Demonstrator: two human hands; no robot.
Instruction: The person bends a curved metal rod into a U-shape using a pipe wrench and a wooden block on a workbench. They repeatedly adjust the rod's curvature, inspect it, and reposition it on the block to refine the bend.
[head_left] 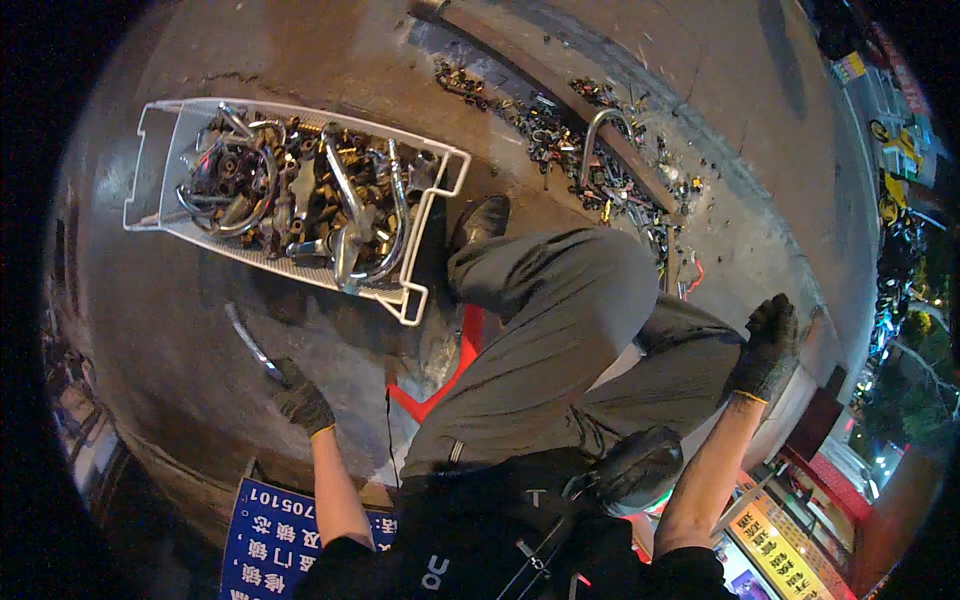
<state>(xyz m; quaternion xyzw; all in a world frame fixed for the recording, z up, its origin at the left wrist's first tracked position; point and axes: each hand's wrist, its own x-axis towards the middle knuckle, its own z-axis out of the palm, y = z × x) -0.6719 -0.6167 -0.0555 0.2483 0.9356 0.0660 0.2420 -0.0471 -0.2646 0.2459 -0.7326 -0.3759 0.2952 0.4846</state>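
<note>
My left hand [301, 397], in a dark knit glove, is closed around one end of a slim, slightly curved shiny metal bar [247, 335]. The bar points up and away over the ground, left of my legs. Beyond it stands a white wire basket [436, 236] heaped with metal parts. Several bent chrome shackles [396, 205] lie on top of the heap. On the far right, beside my knee, my gloved right hand [768, 350] is held up with its fingers curled in. Whatever it may hold is hidden.
A long metal beam [620, 150] lies on the ground ahead, with small metal pieces [548, 135] scattered along it. A U-shaped bar [592, 140] rests against the beam. Red framework [468, 350] shows below my leg. A blue sign [262, 535] stands at lower left.
</note>
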